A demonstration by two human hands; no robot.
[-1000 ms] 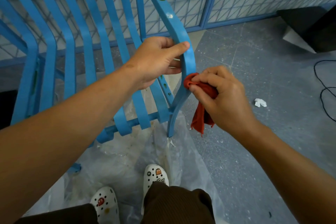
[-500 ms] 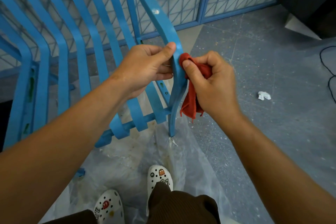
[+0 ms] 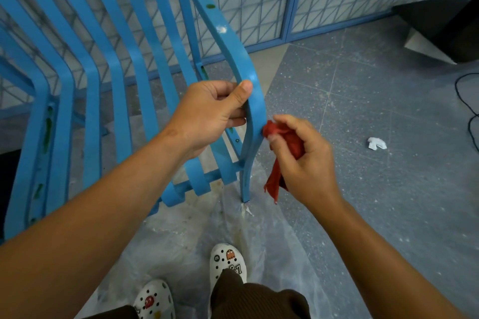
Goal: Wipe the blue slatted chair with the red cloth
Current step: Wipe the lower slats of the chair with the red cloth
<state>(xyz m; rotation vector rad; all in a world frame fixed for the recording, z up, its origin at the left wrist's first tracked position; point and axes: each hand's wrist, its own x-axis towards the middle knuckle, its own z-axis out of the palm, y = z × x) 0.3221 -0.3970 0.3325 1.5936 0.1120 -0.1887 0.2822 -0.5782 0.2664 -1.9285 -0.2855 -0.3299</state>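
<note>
Red cloth (image 3: 283, 137) is bunched in the right hand (image 3: 305, 160), fingers clenched on it, apparently touching the chair (image 3: 255, 101) rail's outer edge. Left hand (image 3: 210, 114) grips that rail just above; the rail runs roughly vertically.

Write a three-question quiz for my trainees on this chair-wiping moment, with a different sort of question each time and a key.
1. True or false: the left hand grips the curved side rail of the blue slatted metal chair.
2. Which hand holds the crumpled red cloth? A) left B) right C) both
3. Fill in: the small crumpled white scrap lies on the grey speckled ____.

Key: 1 true. 2 B, the right hand, cloth bunched in its fingers and pressed against the rail. 3 floor.
</note>
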